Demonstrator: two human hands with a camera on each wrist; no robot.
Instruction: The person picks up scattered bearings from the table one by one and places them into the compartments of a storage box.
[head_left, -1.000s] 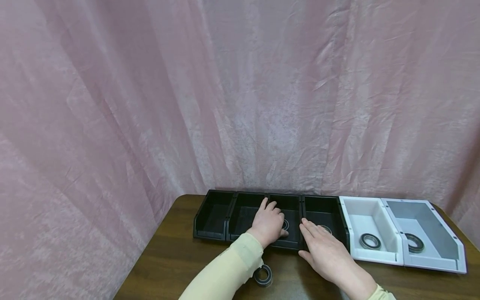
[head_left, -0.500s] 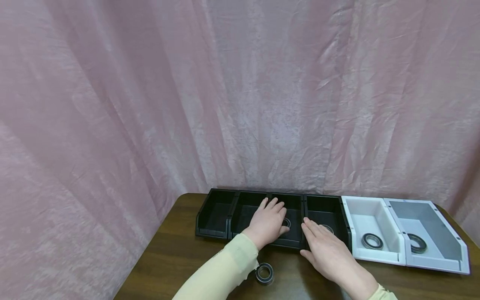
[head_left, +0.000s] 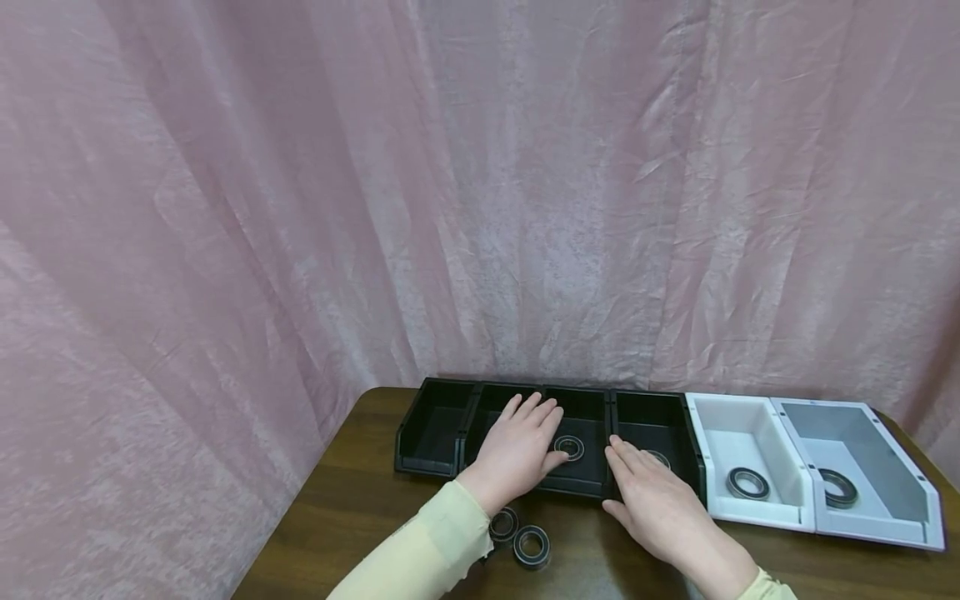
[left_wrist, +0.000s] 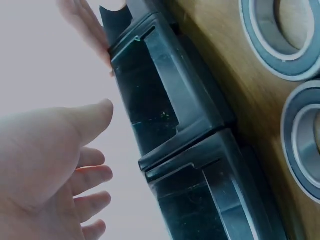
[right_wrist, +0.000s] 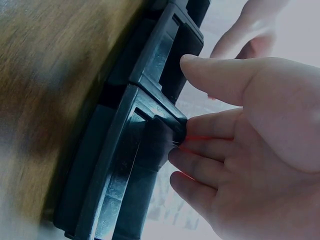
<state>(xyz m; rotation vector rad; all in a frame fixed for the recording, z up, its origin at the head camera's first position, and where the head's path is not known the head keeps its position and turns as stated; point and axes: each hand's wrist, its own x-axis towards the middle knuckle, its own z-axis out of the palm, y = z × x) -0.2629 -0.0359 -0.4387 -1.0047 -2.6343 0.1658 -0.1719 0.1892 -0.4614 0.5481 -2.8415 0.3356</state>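
Observation:
My left hand (head_left: 519, 454) hovers over the black bins (head_left: 427, 463), fingers straight and thumb spread, holding nothing. Beside its thumb, a ball bearing (head_left: 570, 438) lies flat in the third bin from the left. My right hand (head_left: 654, 504) is stretched out at the front of the fourth black bin, its fingertips at the wall between bins. In the right wrist view those fingertips touch or nearly touch the bin corner (right_wrist: 177, 127). Another bearing (head_left: 660, 457) in the fourth bin is partly hidden behind this hand.
Two bearings lie on the wooden table (head_left: 322, 517) before the bins: one bearing (head_left: 532, 565) and, partly under the left sleeve, another bearing (head_left: 513, 532). Right of the black bins, a white bin (head_left: 757, 517) and a grey-white bin (head_left: 877, 529) hold one bearing each. A pink curtain (head_left: 480, 208) hangs behind.
My left hand has drifted left and its fingers have straightened, uncovering the bearing in the third bin. A second table bearing has come out from behind the sleeve. The right hand has stayed put.

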